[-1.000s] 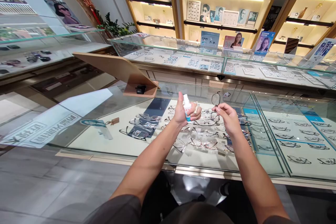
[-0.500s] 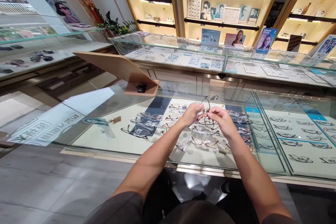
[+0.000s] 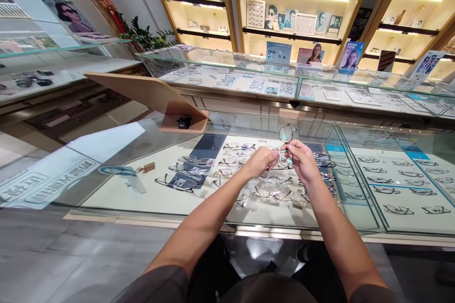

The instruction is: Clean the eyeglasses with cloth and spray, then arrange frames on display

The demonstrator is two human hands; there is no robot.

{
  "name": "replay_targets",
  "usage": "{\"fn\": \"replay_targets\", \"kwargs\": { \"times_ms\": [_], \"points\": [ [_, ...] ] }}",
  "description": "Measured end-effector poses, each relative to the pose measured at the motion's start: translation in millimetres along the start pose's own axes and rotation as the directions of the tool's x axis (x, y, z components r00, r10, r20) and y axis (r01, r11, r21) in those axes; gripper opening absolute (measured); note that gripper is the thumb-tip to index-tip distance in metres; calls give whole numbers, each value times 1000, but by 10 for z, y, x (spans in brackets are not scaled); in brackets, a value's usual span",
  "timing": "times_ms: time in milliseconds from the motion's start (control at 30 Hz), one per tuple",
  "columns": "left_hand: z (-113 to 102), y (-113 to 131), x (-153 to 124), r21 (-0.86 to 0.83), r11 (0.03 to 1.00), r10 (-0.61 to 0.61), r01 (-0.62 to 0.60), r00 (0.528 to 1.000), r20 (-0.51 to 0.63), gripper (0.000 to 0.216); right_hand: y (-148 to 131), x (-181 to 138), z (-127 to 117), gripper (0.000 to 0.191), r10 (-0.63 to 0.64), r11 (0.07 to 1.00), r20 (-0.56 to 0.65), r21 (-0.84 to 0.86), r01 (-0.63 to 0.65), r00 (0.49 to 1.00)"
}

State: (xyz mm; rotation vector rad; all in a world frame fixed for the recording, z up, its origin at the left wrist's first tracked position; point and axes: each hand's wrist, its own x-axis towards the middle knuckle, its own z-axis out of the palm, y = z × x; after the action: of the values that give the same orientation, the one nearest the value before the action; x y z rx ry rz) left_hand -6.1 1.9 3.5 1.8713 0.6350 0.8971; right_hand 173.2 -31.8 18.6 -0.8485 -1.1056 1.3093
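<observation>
Above a glass display counter [image 3: 117, 151] both my hands meet on a pair of thin dark-framed glasses [image 3: 286, 134]. My left hand [image 3: 261, 161] is closed, its fingertips pinching the frame from the left; a spray bottle is no longer visible in it. My right hand [image 3: 301, 161] is closed on the frame from the right, with something small and teal showing between its fingers. One round lens sticks up above my fingers. Under the glass lie several rows of spectacles [image 3: 270, 192].
A tilted wooden-backed mirror stand [image 3: 149, 97] sits on the counter to the left. A second glass counter [image 3: 227, 68] with more frames runs behind, and lit shelves [image 3: 295, 4] with pictures fill the back wall. A plant [image 3: 142, 35] stands at the left.
A second ago my left hand held a white spray bottle upright beside the glasses. It has since lowered and joined my right hand on the frame, and the bottle has dropped out of sight.
</observation>
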Motion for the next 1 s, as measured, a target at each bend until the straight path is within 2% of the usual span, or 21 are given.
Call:
{"fn": "replay_targets", "kwargs": {
  "times_ms": [300, 433, 500, 600, 767, 867, 1000],
  "points": [
    [87, -42, -22, 39, 999, -34, 34, 999, -4, 84, 4, -4, 33, 46, -3, 1000, 1, 18, 3, 1000],
    [57, -66, 0, 73, 997, -20, 26, 997, -73, 81, -5, 38, -20, 45, -20, 999, -25, 37, 21, 999],
    [-53, -74, 43, 107, 994, -8, 24, 989, -145, 74, -20, 78, -86, 45, -45, 998, -74, 38, 48, 996],
    [-355, -82, 166, 184, 981, -2, 51, 966, -258, 52, -52, 145, -203, 48, -77, 995, -156, 57, 87, 985],
    [-881, -178, 485, 354, 911, -84, 213, 934, -346, 26, -59, 221, -315, 49, -108, 991, -174, 61, 121, 979],
    [-1022, -329, 648, 428, 843, -170, 325, 917, -362, 20, -31, 245, -305, 48, -114, 991, -162, 48, 123, 980],
    [-1054, -570, 742, 471, 763, -277, 443, 882, -381, 17, -5, 253, -254, 48, -102, 992, -149, 63, 113, 984]
  ]
}}
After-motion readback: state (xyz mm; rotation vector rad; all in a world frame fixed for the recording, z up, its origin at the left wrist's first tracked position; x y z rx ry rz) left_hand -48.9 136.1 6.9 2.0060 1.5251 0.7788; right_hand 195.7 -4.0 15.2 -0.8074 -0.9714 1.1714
